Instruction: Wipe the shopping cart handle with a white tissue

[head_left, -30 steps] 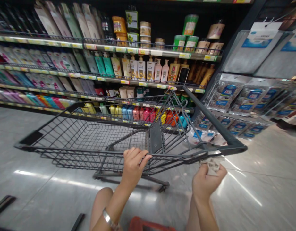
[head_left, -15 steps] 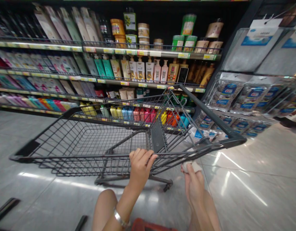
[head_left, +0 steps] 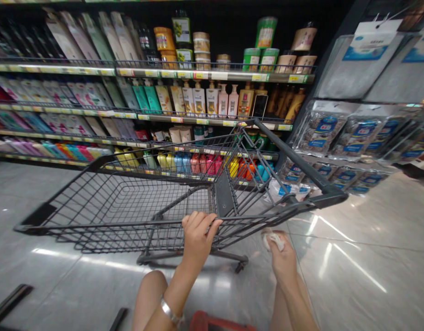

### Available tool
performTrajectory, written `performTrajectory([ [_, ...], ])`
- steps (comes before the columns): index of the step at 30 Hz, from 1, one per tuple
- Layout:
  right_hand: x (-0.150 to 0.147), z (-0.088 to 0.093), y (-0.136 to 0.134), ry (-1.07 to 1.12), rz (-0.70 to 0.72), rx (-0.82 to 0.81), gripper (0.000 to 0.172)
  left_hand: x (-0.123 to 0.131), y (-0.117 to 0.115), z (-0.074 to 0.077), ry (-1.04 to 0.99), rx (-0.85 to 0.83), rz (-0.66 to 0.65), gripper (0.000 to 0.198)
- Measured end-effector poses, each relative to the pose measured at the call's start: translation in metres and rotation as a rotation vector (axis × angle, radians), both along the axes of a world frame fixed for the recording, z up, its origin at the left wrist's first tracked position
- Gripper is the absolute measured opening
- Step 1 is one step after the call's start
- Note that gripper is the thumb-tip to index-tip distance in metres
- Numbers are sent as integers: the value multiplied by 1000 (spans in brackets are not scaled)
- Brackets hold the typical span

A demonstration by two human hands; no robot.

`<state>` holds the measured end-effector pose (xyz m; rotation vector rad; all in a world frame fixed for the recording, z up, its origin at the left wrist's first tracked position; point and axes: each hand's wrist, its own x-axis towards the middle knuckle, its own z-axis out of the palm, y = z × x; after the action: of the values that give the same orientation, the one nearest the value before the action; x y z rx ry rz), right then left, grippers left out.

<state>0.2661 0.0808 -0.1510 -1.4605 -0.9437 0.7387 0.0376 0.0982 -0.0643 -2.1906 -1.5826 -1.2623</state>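
A dark grey wire shopping cart point(head_left: 104, 225) stands sideways in front of me, its handle bar point(head_left: 291, 156) up at the right. My left hand point(head_left: 200, 234) is closed over the cart's near top rim, fingers curled onto the bar. A crumpled white wipe point(head_left: 274, 240) is pinched in my right hand point(head_left: 282, 255). That hand is below the handle end of the cart, a little apart from its frame. The cart's basket holds no goods that I can see. A grey child-seat flap point(head_left: 224, 195) stands inside it near the handle end.
Shelves point(head_left: 156, 73) of bottles and jars line the far side behind the cart. Packaged goods point(head_left: 322, 131) hang on hooks at the right. Below me is a red plastic object point(head_left: 215, 322), partly out of frame. Dark bars point(head_left: 12, 303) lie at lower left on the tiled floor point(head_left: 353, 262).
My right hand with the wipe has drawn slightly away from the cart's frame and turned, showing more of the wipe. The left hand keeps its grip on the rim.
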Motion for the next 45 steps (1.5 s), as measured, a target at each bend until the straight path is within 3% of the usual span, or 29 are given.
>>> performTrajectory([
  [3,2,-8,-11,242,-227,-76,46,1,-1,1,-11,3,6,17],
  [5,2,0,-17,308,-371,-94,49,3,-1,1,-18,8,13,18],
  [9,-4,32,-9,96,-488,24,40,7,-2,2,-24,0,21,19],
  [11,-12,40,2,-3,-503,119,34,11,-3,2,-36,-1,20,18],
  [13,-24,33,12,-103,-481,175,27,15,-3,1,-45,-4,22,18],
  [15,-36,14,16,-203,-409,201,18,19,-2,0,-46,-6,28,18],
  [18,-49,-15,8,-264,-154,199,12,25,0,-1,-41,8,32,17],
  [20,-51,-22,-1,-217,-49,170,15,28,1,-2,-39,9,31,15],
  [22,-49,-14,-7,-130,-128,126,18,31,1,-3,-34,-12,29,14],
  [26,-47,27,0,-20,-442,157,27,35,0,-4,-30,-46,37,14],
  [29,-57,44,16,-53,-405,191,32,37,0,-6,-33,-30,41,14],
  [37,-73,25,26,-206,-359,119,31,36,2,-5,-37,-8,53,17],
  [45,-91,-3,15,-292,-138,22,27,36,2,-1,-49,-28,53,17],
])
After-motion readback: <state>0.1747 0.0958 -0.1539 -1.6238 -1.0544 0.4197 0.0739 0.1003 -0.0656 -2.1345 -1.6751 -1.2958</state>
